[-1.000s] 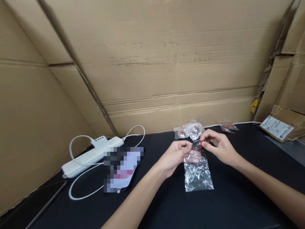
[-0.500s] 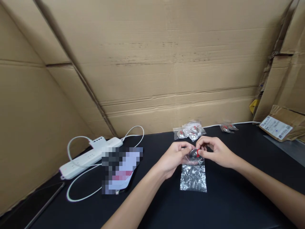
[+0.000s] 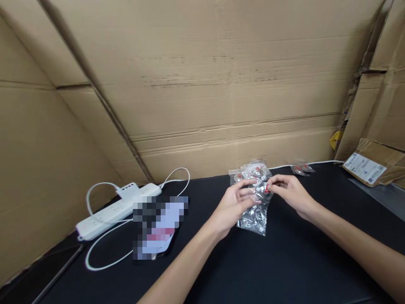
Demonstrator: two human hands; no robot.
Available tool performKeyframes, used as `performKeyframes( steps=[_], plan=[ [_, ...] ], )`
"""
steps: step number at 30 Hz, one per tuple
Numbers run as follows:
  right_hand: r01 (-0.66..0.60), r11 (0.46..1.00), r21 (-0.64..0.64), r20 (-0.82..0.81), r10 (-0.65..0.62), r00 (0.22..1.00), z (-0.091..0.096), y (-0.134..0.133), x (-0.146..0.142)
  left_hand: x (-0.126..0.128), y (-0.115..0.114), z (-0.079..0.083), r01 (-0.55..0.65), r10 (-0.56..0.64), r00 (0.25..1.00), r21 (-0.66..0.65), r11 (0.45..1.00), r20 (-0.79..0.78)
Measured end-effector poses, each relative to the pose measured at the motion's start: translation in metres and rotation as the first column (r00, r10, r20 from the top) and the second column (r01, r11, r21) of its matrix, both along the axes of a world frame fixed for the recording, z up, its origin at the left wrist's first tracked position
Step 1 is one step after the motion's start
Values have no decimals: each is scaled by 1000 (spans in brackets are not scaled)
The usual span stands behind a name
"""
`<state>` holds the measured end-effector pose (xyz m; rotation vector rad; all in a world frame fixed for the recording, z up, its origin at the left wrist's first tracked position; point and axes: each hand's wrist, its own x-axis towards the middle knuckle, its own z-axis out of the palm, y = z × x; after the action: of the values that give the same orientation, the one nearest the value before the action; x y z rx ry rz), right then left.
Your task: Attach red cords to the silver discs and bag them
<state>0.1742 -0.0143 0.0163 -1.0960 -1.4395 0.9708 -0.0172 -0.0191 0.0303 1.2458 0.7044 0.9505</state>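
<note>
My left hand (image 3: 236,202) and my right hand (image 3: 289,192) meet over the black table, fingers pinched together. Between them hangs a small clear plastic bag (image 3: 253,215), crumpled and lifted off the table, with a round silvery disc with a red tab (image 3: 262,190) at its mouth. The right fingertips pinch the disc and the bag's top edge. My left fingers grip the bag's other side. Just behind my hands lies a pile of bagged discs (image 3: 249,171) of the same kind.
A white power strip (image 3: 117,207) with looped cable lies at the left beside a blurred-out flat object (image 3: 158,228). Two more small bags (image 3: 302,169) sit at the back right. Cardboard walls enclose the table; a labelled cardboard parcel (image 3: 370,166) rests far right.
The bag has risen off the table and crumpled as both hands moved up and back toward the pile. The disc now sits at the bag's mouth rather than above it.
</note>
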Motion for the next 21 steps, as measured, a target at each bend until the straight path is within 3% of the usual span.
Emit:
performKeyframes(
  steps=[3, 8, 11, 16, 21],
  plan=[
    [-8, 1000, -6, -23, 8, 1000, 0, -1, 0, 2, 0, -1, -40, 41, 999, 58, 997, -8],
    [-147, 988, 45, -12, 147, 989, -3, -3, -3, 3, -1, -2, -46, 49, 998, 93, 995, -37],
    [-176, 982, 74, -20, 178, 984, -3, -4, -4, 1, -1, -2, -18, 18, 1000, 16, 1000, 17],
    [-125, 990, 67, -90, 131, 987, -1, -5, -5, -5, 4, -1, 66, -15, 970, -206, 976, 242],
    [-57, 997, 61, -148, 65, 987, 1, -5, -5, -7, 5, -4, 76, -8, 957, -223, 972, 291]
  ],
)
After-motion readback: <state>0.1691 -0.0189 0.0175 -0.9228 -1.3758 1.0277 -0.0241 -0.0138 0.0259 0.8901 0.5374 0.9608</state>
